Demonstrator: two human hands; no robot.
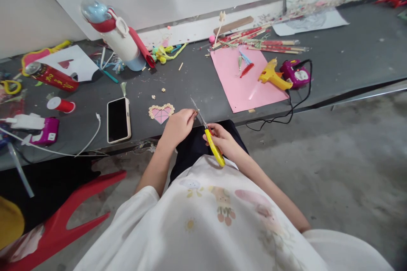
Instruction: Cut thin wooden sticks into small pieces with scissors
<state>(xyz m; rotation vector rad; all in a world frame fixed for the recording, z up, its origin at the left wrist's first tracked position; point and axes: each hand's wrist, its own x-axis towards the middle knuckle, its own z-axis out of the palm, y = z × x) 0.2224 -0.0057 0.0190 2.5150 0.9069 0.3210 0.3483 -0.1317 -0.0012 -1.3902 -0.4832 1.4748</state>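
My right hand [222,137] is closed round the yellow handles of a pair of scissors [208,133], blades pointing up and left over the table's front edge. My left hand [178,125] is closed in a pinch just left of the blades, holding something small and thin that I cannot make out. A pink paper heart edged with pale beads [161,112] lies on the grey table [190,84] just beyond my left hand.
A phone [118,119] lies left of the heart. A pink sheet [244,80], a yellow glue gun [272,75] with black cable, sticks [263,40], a bottle [117,36], red cans and chargers crowd the table. A red plastic chair [73,216] stands lower left.
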